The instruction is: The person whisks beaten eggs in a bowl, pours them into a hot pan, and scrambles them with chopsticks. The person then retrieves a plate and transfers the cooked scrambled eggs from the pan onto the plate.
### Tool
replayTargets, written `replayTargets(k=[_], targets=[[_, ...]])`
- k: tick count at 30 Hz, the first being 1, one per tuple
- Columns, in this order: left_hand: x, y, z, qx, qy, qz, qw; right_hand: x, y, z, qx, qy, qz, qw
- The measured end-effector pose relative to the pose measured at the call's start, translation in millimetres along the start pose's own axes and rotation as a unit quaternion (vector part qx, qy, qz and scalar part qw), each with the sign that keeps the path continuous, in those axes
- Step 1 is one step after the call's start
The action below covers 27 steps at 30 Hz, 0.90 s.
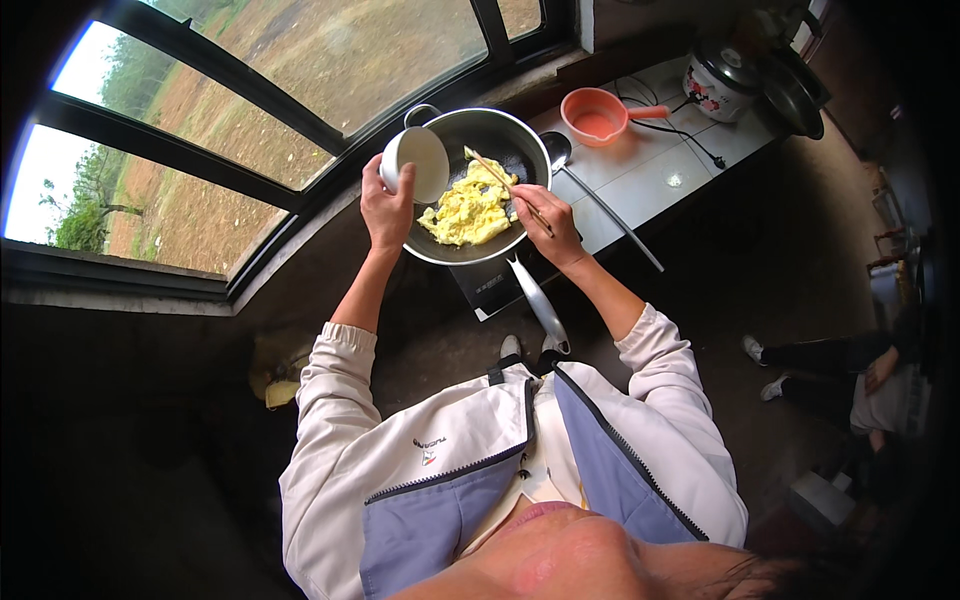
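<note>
A frying pan [517,142] with a long metal handle sits on a black cooktop [486,283] before me. Scrambled egg [472,208] lies in the pan, toward its near side. My left hand [390,199] grips a white bowl [420,165], tilted over the pan's left edge; the inside that shows holds no food. In my right hand [547,221] are wooden chopsticks [495,174], their tips at the far edge of the egg.
A ladle [611,217] with a long metal handle rests on the white tiled counter [675,176], beside a pink plastic dipper [595,116]. Beyond are a power cord and a rice cooker [720,79]. Windows stand at left. Another person [870,382] is at far right.
</note>
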State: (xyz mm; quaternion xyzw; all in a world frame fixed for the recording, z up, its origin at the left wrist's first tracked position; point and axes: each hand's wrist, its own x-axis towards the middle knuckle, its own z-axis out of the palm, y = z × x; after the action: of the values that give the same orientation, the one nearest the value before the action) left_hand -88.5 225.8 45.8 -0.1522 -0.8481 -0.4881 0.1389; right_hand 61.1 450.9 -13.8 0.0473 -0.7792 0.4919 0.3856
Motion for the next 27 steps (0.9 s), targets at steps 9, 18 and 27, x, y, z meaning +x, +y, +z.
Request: replayTargets(k=[9,18,27], targets=[[-9.0,-21.8,-20.6,-0.305,-0.085,-0.261,0.912,0.5,55.0,30.0,-0.111,-0.19,0.045,0.974],[-30.6,-52.2,-34.3,-0.361,-0.078,-0.328,0.87,-4.9,-52.8,-23.1,-0.022,-0.307,0.086,0.947],[-32.7,-16.1,-9.1,-0.364,-0.115,-0.371,0.846,-19.9,17.5,-0.7,-0.141,-0.211,0.023,0.967]])
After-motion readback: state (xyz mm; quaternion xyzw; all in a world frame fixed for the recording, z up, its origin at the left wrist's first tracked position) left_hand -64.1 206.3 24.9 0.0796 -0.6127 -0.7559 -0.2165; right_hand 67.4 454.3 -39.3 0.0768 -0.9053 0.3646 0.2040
